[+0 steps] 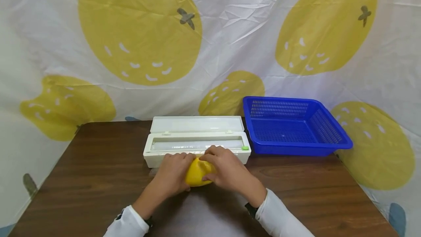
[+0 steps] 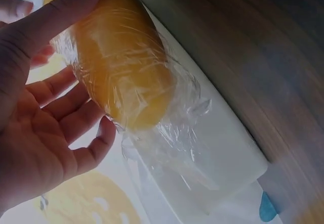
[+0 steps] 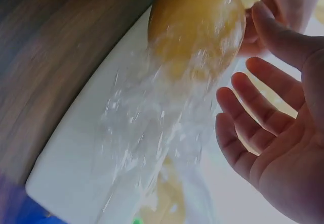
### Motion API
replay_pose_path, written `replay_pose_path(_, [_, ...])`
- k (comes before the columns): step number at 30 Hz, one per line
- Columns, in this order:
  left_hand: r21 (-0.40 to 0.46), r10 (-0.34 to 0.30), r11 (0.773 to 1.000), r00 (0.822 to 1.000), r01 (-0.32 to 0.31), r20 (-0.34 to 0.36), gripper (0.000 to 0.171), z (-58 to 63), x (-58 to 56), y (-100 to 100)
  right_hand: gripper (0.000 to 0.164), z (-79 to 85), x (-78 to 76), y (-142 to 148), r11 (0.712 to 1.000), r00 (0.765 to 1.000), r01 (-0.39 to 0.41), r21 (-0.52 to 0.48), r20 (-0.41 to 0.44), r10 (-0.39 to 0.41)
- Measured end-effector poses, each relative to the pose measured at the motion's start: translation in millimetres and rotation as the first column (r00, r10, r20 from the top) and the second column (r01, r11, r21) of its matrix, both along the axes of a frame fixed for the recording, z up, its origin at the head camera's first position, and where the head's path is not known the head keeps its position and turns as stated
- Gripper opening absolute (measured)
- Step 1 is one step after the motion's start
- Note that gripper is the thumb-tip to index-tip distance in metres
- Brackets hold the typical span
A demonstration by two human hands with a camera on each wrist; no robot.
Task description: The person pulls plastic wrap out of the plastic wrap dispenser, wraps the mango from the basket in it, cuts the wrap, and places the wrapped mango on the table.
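A smooth, rounded yellow fruit [image 1: 198, 173], its exact kind unclear, sits between both hands at the front of a white cling film dispenser [image 1: 197, 160]. Clear cling film [image 2: 187, 118] covers it in wrinkles and trails over the dispenser's white side. My left hand [image 1: 174, 173] holds the fruit, thumb laid across it and fingertips along its edge in the left wrist view. My right hand [image 1: 228, 169] is at the fruit's other side. In the right wrist view its fingers [image 3: 260, 118] are spread and loosely bent, the thumb close beside the fruit.
The dispenser's lid [image 1: 197, 124] stands open at the back, with a film roll [image 1: 197, 145] inside and a green slider [image 1: 245, 148] at its right end. A blue plastic basket [image 1: 302, 148] stands right of it on the brown wooden table [image 1: 105, 178]. A lemon-print cloth [image 1: 230, 39] hangs behind.
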State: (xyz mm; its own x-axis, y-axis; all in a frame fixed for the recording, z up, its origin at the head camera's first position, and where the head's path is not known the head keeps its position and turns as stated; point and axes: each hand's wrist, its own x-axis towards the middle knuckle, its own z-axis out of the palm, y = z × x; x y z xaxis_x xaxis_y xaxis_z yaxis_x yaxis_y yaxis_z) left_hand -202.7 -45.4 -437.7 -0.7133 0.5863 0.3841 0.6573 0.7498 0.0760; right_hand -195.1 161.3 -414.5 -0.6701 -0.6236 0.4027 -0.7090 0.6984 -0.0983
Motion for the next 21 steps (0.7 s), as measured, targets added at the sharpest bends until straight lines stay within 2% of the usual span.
replay_pose_path(4, [0.012, -0.020, 1.000, 0.999, 0.020, 0.034, 0.085, 0.3, -1.9, -3, 0.052, -4.5, 4.0, -5, 0.998, 0.998, -0.022, 0.066, -0.054, 0.025])
replay_pose_path(7, [0.030, -0.033, 0.999, 0.997, 0.031, 0.069, 0.084, 2.2, -2.6, -4, 0.052, -7.0, 5.3, -8, 0.994, 0.996, 0.015, 0.106, -0.087, -0.006])
replay_pose_path(12, [0.036, -0.021, 0.999, 0.993, 0.017, 0.114, 0.083, 3.8, -2.2, -6, 0.052, -6.6, 7.4, -10, 0.985, 0.992, 0.056, 0.161, -0.117, -0.037])
replay_pose_path(18, [0.023, -0.034, 0.999, 0.994, 0.032, 0.108, 0.083, 1.9, -2.8, -6, 0.054, -7.3, 8.5, -12, 0.972, 0.988, 0.094, 0.214, -0.141, -0.065])
replay_pose_path(21, [0.025, -0.039, 0.999, 0.991, 0.036, 0.128, 0.084, 2.3, -2.6, -6, 0.054, -7.4, 8.5, -12, 0.968, 0.985, 0.105, 0.227, -0.155, -0.070])
